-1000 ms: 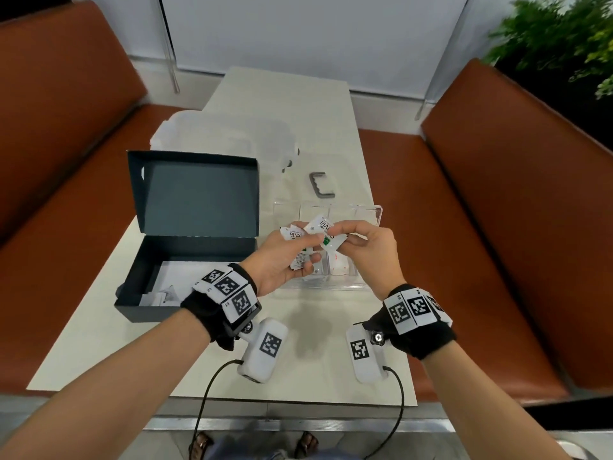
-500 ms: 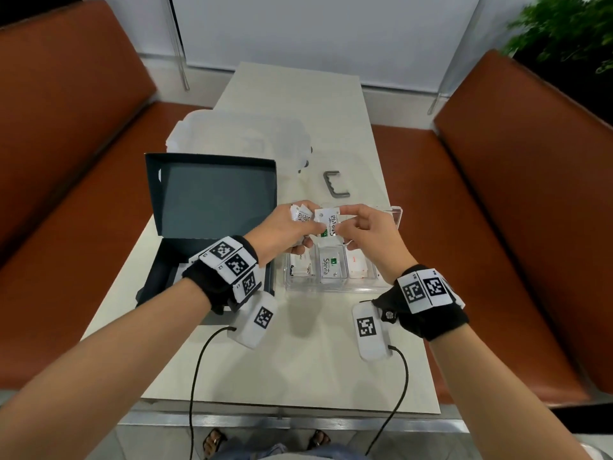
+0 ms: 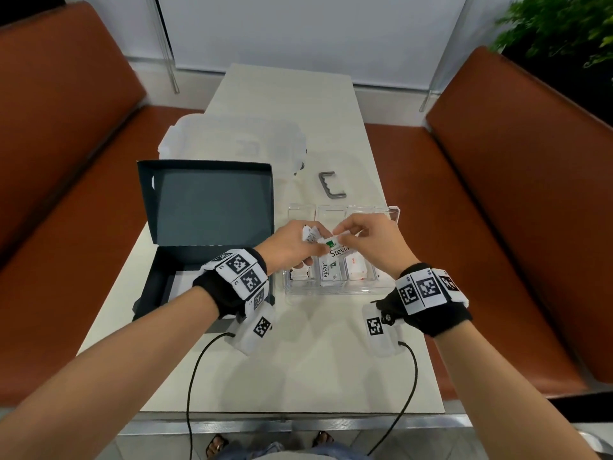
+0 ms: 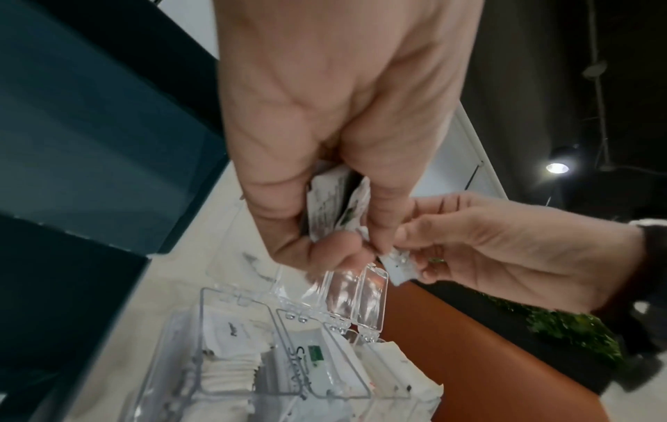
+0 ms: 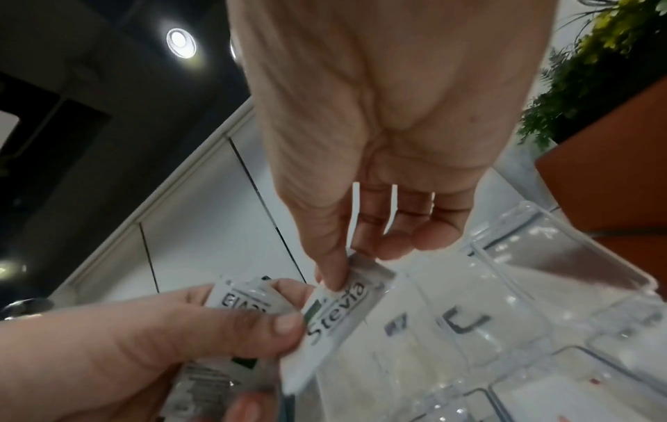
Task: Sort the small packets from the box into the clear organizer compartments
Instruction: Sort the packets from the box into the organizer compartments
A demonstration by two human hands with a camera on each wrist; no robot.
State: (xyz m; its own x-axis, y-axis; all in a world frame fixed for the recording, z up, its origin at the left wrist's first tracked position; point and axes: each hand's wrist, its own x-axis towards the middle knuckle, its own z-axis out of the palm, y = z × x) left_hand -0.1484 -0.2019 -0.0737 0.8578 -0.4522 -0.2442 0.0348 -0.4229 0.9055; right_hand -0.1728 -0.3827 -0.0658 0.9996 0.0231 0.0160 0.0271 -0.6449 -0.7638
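Note:
My left hand (image 3: 300,245) grips a small bunch of white packets (image 4: 326,204) above the clear organizer (image 3: 384,287). My right hand (image 3: 361,234) pinches the end of one white Stevia packet (image 3: 338,249) (image 5: 335,311) that sticks out of that bunch, thumb on its printed face. Both hands hover over the organizer's middle compartments. Packets lie in its near compartments: plain white ones on the left (image 4: 231,365), Stevia ones (image 3: 328,272) in the middle, red-marked ones (image 3: 356,268) on the right. The dark box (image 3: 156,293) stands open to the left, its inside mostly hidden by my left wrist.
The organizer's flip lids (image 4: 355,288) stand open at the back. A grey metal handle (image 3: 330,185) lies beyond it on the white table (image 3: 325,366). A translucent plastic container (image 3: 232,141) sits behind the box. Brown benches (image 3: 530,194) flank the table.
The Stevia packet has been drawn out further from the left hand's bunch by the right hand. The head view has shifted a little; the hands stay above the organizer.

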